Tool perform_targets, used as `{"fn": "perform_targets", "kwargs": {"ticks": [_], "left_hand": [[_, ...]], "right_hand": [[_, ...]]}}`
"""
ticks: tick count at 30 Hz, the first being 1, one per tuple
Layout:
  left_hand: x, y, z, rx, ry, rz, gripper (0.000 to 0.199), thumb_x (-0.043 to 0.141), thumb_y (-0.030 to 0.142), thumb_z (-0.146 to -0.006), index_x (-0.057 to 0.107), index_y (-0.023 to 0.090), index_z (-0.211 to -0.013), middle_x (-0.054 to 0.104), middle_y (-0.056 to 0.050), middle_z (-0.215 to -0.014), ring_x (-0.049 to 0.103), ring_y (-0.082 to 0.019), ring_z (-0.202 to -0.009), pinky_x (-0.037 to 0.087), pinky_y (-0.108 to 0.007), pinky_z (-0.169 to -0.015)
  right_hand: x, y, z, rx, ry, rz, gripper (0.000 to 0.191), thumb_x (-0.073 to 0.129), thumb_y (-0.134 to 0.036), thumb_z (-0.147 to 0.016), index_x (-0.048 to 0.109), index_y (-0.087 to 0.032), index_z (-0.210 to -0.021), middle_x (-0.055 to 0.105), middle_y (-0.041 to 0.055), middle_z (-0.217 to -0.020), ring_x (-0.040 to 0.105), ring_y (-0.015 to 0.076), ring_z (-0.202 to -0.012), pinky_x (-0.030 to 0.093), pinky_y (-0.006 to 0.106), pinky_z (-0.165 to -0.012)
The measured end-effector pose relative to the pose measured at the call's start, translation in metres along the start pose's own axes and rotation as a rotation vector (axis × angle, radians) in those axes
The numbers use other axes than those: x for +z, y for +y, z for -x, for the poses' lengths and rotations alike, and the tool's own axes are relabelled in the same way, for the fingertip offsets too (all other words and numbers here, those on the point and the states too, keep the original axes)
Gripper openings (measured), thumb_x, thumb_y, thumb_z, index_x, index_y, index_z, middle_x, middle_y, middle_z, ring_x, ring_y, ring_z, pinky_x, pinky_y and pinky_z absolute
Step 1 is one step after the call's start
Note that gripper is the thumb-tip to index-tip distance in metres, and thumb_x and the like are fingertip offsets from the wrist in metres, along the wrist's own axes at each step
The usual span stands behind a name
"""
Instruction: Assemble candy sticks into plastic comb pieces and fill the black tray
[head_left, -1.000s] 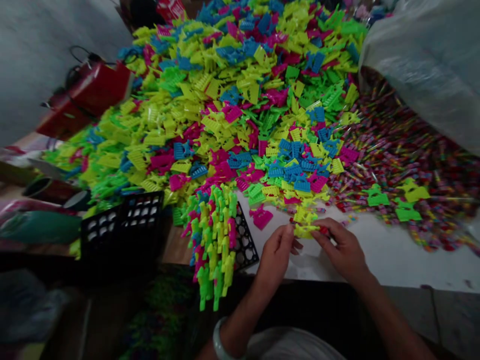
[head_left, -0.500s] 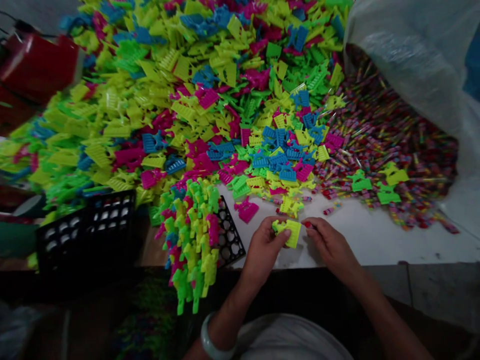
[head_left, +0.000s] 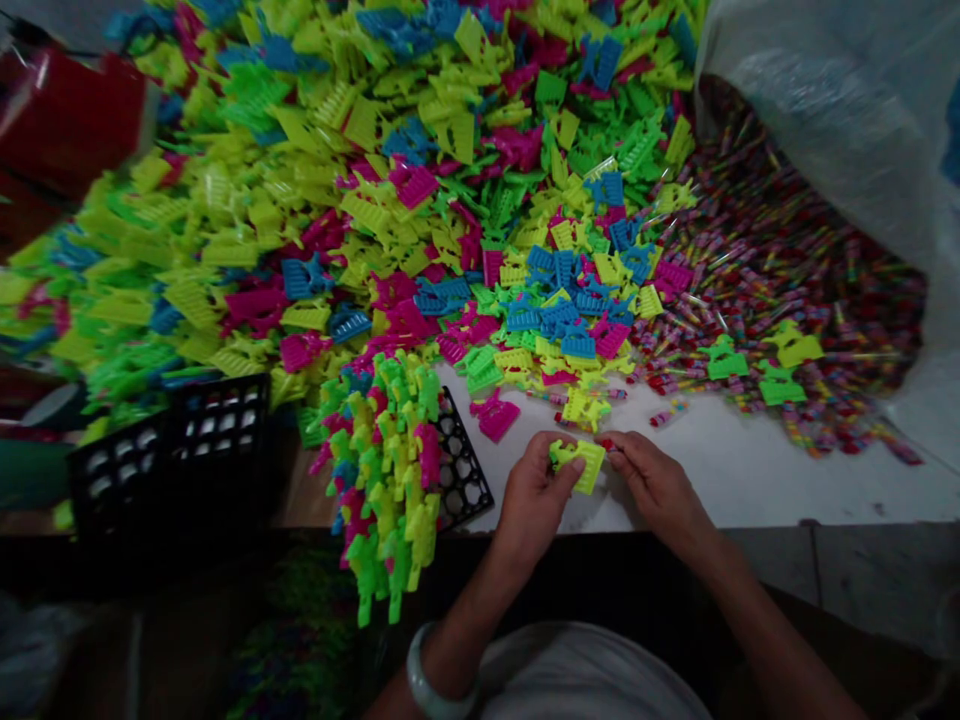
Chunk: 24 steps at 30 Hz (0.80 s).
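Observation:
My left hand (head_left: 531, 492) pinches a yellow ridged plastic piece (head_left: 589, 466) between thumb and fingers, above the white tabletop. Close to the right edge of that piece, my right hand (head_left: 654, 488) is closed on a small red-ended tube (head_left: 606, 444); most of the tube is hidden by the fingers. Just beyond the hands lies another yellow plastic piece (head_left: 585, 408), and a pink plastic piece (head_left: 495, 414) rests to its left. A black holed tray (head_left: 466, 470) stands left of my left hand, with upright animal-shaped pieces (head_left: 390, 450) in several colours crowding it.
A large heap of coloured plastic pieces (head_left: 300, 200) covers the back and left. Many small wrapped tubes (head_left: 780, 280) spill from a translucent bag (head_left: 832, 110) at right. More black holed trays (head_left: 172, 440) and a red object (head_left: 67, 120) stand at left. The table's front edge (head_left: 750, 526) runs before me.
My right hand has brought the red-ended tube slightly nearer the yellow piece. My left hand keeps its hold. The whole view has shifted a little.

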<state>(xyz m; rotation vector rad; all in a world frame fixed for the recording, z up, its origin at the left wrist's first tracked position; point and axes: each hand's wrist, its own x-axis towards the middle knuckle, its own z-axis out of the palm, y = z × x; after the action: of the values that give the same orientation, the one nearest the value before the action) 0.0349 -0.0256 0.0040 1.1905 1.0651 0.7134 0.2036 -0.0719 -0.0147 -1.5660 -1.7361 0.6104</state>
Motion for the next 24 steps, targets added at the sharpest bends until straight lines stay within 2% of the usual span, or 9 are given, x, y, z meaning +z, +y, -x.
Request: {"fn": "perform_targets", "kwargs": {"ticks": [6,9,15,17,20,22,24], "left_hand": [[0.003,-0.005,0.001,0.006,0.07,-0.093,0.013,0.056,0.025,-0.08,0.053,0.02,-0.091,0.054,0.002,-0.082,0.049,-0.013,-0.075,0.041,-0.024,-0.069],[0.006,-0.007,0.003,-0.043,0.124,-0.032,0.013,0.054,0.023,-0.08,0.051,0.02,-0.092,0.054,0.001,-0.084,0.051,-0.014,-0.079,0.041,-0.025,-0.072],[0.008,-0.002,0.006,-0.073,0.177,0.0,0.012,0.054,0.02,-0.078,0.049,0.021,-0.089,0.053,0.002,-0.082,0.052,-0.015,-0.08,0.041,-0.027,-0.075],[0.01,0.003,0.005,-0.054,0.182,-0.002,0.012,0.054,0.019,-0.078,0.05,0.021,-0.089,0.055,0.001,-0.083,0.053,-0.016,-0.082,0.042,-0.027,-0.077],[0.013,0.008,0.003,-0.057,0.16,0.023,0.011,0.053,0.02,-0.08,0.049,0.021,-0.09,0.057,0.001,-0.086,0.055,-0.016,-0.084,0.042,-0.027,-0.077],[0.016,0.01,0.002,-0.067,0.141,0.027,0.01,0.052,0.02,-0.081,0.048,0.021,-0.091,0.058,0.0,-0.087,0.055,-0.016,-0.085,0.043,-0.027,-0.077],[0.018,0.01,0.003,-0.061,0.144,0.001,0.01,0.052,0.019,-0.081,0.048,0.021,-0.09,0.057,0.0,-0.087,0.055,-0.016,-0.085,0.042,-0.027,-0.078]], "right_hand": [[0.005,0.003,0.001,-0.144,0.057,0.165,0.028,0.037,-0.024,-0.098,0.058,-0.017,-0.115,0.065,0.0101,-0.096,0.061,0.0216,-0.089,0.055,0.035,-0.078],[0.009,0.004,0.003,-0.217,0.076,0.232,0.029,0.036,-0.02,-0.097,0.058,-0.017,-0.114,0.065,0.0111,-0.094,0.062,0.0227,-0.087,0.056,0.037,-0.075],[0.016,-0.002,0.01,-0.194,-0.023,0.199,0.028,0.035,-0.02,-0.097,0.055,-0.017,-0.116,0.066,0.0121,-0.095,0.062,0.0238,-0.088,0.056,0.039,-0.076],[0.015,-0.007,0.011,-0.165,-0.055,0.193,0.031,0.041,-0.029,-0.097,0.049,-0.016,-0.124,0.064,0.0137,-0.104,0.062,0.0254,-0.094,0.055,0.041,-0.08],[0.011,-0.013,0.009,-0.133,-0.033,0.305,0.067,0.051,-0.046,-0.091,0.026,-0.013,-0.143,0.057,0.0194,-0.121,0.059,0.0311,-0.103,0.053,0.046,-0.083],[0.009,-0.015,0.007,-0.132,-0.016,0.402,0.079,0.05,-0.05,-0.09,0.014,-0.01,-0.148,0.058,0.0212,-0.119,0.062,0.0315,-0.096,0.054,0.044,-0.077],[0.009,-0.015,0.007,-0.151,-0.059,0.455,0.075,0.045,-0.048,-0.093,0.011,-0.01,-0.148,0.064,0.0183,-0.106,0.064,0.0286,-0.083,0.054,0.039,-0.069]]}}
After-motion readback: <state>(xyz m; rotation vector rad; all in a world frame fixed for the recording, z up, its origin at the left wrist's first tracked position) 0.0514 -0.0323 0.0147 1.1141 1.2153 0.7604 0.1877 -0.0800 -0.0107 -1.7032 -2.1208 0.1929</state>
